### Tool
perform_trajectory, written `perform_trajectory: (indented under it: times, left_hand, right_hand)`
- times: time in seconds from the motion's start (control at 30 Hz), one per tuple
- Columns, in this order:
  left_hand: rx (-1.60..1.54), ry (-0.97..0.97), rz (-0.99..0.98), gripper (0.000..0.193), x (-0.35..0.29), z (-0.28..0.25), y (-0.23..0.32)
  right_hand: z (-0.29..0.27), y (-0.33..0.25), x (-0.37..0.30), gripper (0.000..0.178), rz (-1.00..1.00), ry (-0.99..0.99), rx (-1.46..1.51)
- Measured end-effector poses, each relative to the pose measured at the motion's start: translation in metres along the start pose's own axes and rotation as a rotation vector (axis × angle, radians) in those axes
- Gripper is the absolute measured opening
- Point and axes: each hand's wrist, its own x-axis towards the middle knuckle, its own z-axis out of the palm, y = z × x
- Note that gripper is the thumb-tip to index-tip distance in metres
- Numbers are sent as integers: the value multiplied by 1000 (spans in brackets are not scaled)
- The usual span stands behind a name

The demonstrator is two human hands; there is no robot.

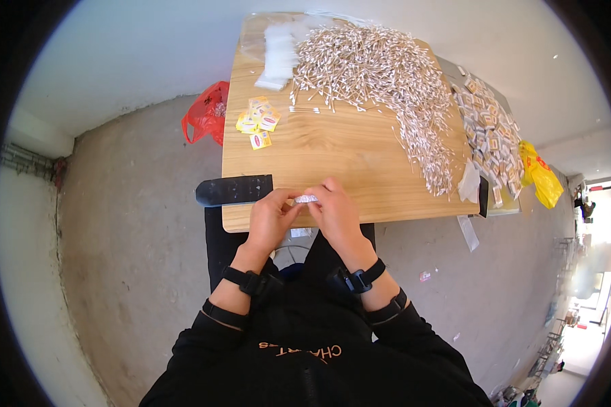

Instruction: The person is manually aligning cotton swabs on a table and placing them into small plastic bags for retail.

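Between my two hands, over the near edge of the wooden table, is a small bundle of cotton swabs with its white tips showing. My left hand pinches it from the left, fingers closed. The fingers of my right hand are closed on its right end. Most of the bundle is hidden by my fingers. Ahead lies a large heap of loose cotton swabs, trailing down the table's right side. A few single swabs lie apart from the heap, near its left edge.
Yellow-and-white cards lie at left, below a stack of clear plastic bags. A black flat piece juts past the left edge. Rightward are many filled packets and a yellow bag. A red bag hangs left.
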Motion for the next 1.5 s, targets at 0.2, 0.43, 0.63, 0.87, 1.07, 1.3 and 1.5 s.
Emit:
perform_trajectory:
  times: [0.2,0.43,0.63,0.87,1.07,1.3,1.5]
  left_hand:
    - [300,-57,230,33,4,-11,2]
    - [115,286,282,38,-10,-24,35]
    - [2,300,571,25,-28,-27,103]
    - [271,423,810,29,-29,-31,106]
    - [198,318,620,30,-22,-22,110]
    - [222,72,237,54,-16,-32,10]
    - [173,-49,162,46,-12,-23,13]
  right_hand:
    - [-3,3,12,16,-50,-60,-30]
    - [-16,11,-3,22,305,-157,967]
    - [-21,-17,-16,32,367,-233,1628]
    - [-12,-19,-22,33,344,-313,1674]
    - [-17,-7,-27,33,346,-278,1672]
    - [-21,38,-45,37,396,-732,556]
    - [-166,131,-36,44,422,647,825]
